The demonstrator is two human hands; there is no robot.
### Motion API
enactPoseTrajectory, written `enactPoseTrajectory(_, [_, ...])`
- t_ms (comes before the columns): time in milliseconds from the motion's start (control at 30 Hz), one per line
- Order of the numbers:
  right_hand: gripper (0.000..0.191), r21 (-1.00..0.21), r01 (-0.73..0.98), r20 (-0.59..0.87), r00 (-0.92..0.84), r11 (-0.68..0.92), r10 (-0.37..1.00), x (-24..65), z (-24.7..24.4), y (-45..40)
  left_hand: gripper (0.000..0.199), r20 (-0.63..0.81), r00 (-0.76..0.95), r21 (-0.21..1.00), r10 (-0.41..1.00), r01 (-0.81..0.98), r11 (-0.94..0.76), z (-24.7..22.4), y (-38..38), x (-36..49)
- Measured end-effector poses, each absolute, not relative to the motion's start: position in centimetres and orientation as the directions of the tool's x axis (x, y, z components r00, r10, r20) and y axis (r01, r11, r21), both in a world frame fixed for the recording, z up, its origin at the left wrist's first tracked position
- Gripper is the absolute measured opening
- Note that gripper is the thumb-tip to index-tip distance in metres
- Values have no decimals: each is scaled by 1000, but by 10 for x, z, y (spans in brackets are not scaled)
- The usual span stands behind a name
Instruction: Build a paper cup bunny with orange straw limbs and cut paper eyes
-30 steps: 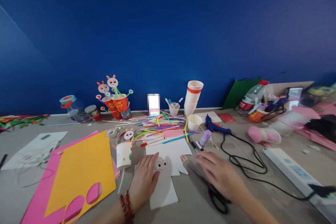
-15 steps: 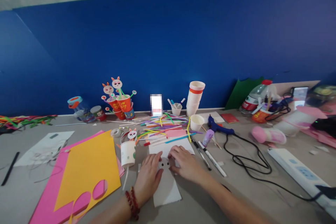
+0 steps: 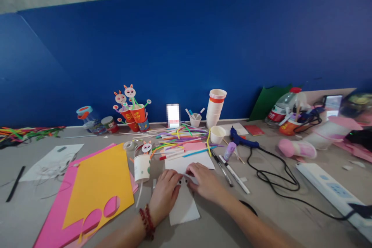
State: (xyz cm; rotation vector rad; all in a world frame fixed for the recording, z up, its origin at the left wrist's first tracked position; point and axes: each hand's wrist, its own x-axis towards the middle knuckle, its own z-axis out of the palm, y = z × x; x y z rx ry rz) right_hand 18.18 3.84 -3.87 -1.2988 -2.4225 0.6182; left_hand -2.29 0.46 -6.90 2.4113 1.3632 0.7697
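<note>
Between my two hands is a small pale paper cut-out [image 3: 183,181] with two googly eyes on it, above a white paper strip [image 3: 184,209]. My left hand [image 3: 166,186] curls at the cut-out's left side, index fingertip near its top edge and thumb lower down. On the other side my right hand [image 3: 205,181] bends its fingers and thumb round the right edge. The fingers hide much of the cut-out's outline. Beyond them a white sheet [image 3: 200,159] lies flat. To the left, a white paper cup [image 3: 142,168] with green dots carries a rabbit face [image 3: 147,147].
Yellow card [image 3: 99,182] with cut-out holes lies over pink card at left. Colourful pipe cleaners [image 3: 183,135] are heaped behind my hands. A blue glue gun [image 3: 243,141], its cord, pens [image 3: 235,174] and a power strip [image 3: 334,190] are on the right. Stacked cups [image 3: 215,108] stand behind.
The fingers of my left hand have moved inward over the cut-out's upper left edge, covering more of it. My right hand stays nearly in place. The view has shifted slightly.
</note>
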Motion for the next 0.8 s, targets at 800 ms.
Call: enactPoseTrajectory(800, [19,-697,611,72,-460,374,885,189,-43,38,36,351,391,510,851,683,-524,-73,6,-22])
